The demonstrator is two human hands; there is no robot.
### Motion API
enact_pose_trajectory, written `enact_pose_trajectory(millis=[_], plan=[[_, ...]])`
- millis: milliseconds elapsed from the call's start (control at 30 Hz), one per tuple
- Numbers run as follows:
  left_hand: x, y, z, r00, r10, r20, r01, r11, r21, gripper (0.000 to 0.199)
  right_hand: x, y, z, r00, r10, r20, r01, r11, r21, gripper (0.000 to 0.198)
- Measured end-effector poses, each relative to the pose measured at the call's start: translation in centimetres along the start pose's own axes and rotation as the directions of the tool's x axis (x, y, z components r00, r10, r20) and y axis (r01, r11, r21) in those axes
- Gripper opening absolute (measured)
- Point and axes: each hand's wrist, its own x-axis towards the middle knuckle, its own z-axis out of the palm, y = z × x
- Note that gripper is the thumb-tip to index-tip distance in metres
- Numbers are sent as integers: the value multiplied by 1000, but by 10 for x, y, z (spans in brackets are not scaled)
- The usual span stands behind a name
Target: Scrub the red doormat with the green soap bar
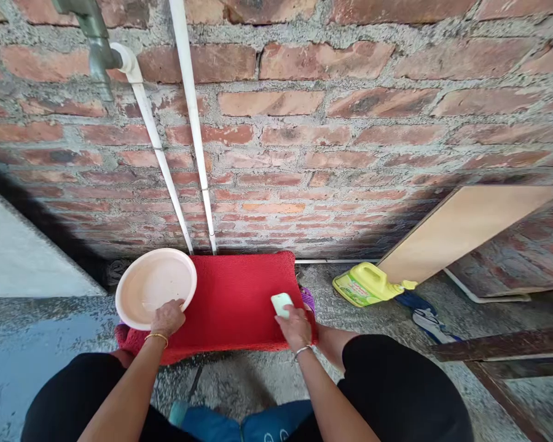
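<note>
My left hand [168, 319] is closed on the near right rim of a pale pink basin [133, 273]. The basin stands upright on the left end of a red mat [239, 301], which covers a low surface. Some of the left fingers are hidden at the rim. In my right hand [297, 328] is a pale green bar of soap [282, 303], held over the right part of the mat. A purple edge of something [308, 298] shows beside the mat's right end.
A yellow jug [368, 284] lies on the wet concrete floor to the right, against a leaning board [461, 227]. Behind it are shoes [431, 322]. White pipes [194, 135] and a tap [99, 55] run along the brick wall. A wooden frame [502, 344] stands at far right.
</note>
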Motion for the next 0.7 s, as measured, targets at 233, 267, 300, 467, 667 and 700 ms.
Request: enact_pose_trajectory(millis=[233, 267, 300, 467, 667, 700], plan=[[-2, 0, -1, 1000, 6, -12, -6, 1000, 0, 54, 0, -13, -13, 981, 171, -88, -161, 981, 108, 39], [-1, 0, -1, 1000, 3, -13, -3, 1000, -2, 54, -5, -27, -6, 993, 87, -80, -78, 991, 106, 36], [-1, 0, -1, 1000, 2, -12, -2, 1000, -4, 55, -10, -44, 2, 998, -15, -63, 21, 995, 95, 34], [0, 1, -1, 1000, 2, 2, -2, 1000, -2, 56, -32, -115, 36, 920, -373, 121, 377, 926, -8, 35], [-1, 2, -3, 1000, 12, -4, -12, 1000, 7, 53, -15, -80, 36, 961, -259, 94, 262, 965, -23, 33], [-1, 2, -3, 1000, 12, -2, -12, 1000, 8, 53, -10, -63, 33, 982, -187, 40, 186, 982, 14, 31]])
